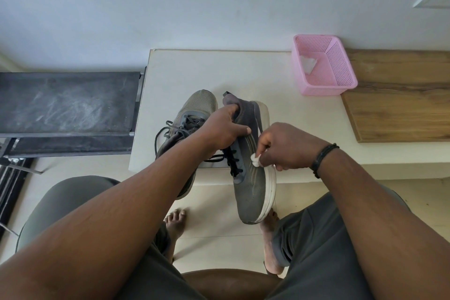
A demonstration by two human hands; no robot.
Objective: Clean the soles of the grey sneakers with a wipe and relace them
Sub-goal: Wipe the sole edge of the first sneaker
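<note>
Head: wipe (255, 160) in right hand (285, 146)

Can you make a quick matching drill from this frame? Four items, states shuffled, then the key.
Items:
1. held sneaker
2. second sneaker
3. wipe
4. pink basket

States:
A. pinched in the right hand, against the shoe's side
B. resting on the white table, toe pointing away
C. at the table's far edge, a white scrap inside
D. lifted, gripped at the collar by the left hand

Pairs: 1-D, 2-B, 3-A, 4-C
</note>
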